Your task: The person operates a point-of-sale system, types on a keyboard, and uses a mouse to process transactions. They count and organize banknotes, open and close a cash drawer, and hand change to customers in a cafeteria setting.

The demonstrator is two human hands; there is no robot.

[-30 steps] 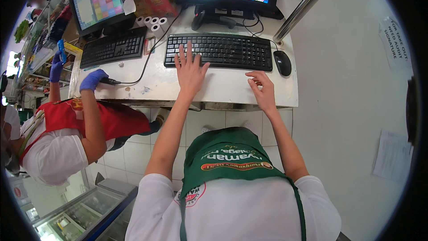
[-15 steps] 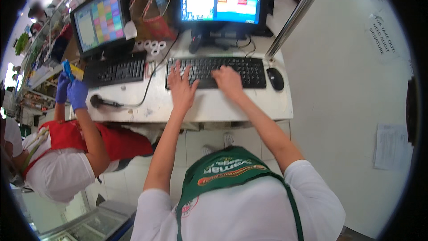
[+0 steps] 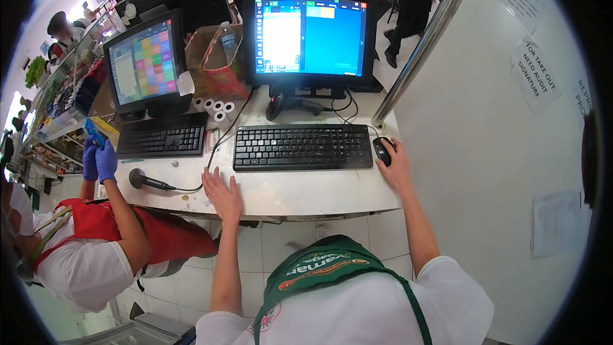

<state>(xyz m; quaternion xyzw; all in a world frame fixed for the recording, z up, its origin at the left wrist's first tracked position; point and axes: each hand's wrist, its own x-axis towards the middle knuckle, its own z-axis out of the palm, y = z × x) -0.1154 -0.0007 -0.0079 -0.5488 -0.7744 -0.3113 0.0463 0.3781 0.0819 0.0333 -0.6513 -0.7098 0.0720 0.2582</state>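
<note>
Operator's R hand (image 3: 397, 168), grip closed on the rounded black plastic mouse (image 3: 381, 149), should steer w/ light pressure; L hand (image 3: 224, 199), grip apart, should clear the thin black cable (image 3: 188, 190).

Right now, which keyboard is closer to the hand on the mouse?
The right keyboard, just beside the mouse; the other keyboard sits further left, before the left monitor.

1. White short-sleeved T-shirt (image 3: 377, 313) with a round red-outlined print (image 3: 271, 315) at the left chest.
2. Dark green apron (image 3: 329, 249), white lettering and an orange-red emblem (image 3: 313, 276) across its bib; narrow green straps (image 3: 416, 310).
3. Light, dotted shoes (image 3: 323, 231).
4. Left hand (image 3: 223, 197) and right hand (image 3: 394, 165) both bare; forearms bare too.
</note>
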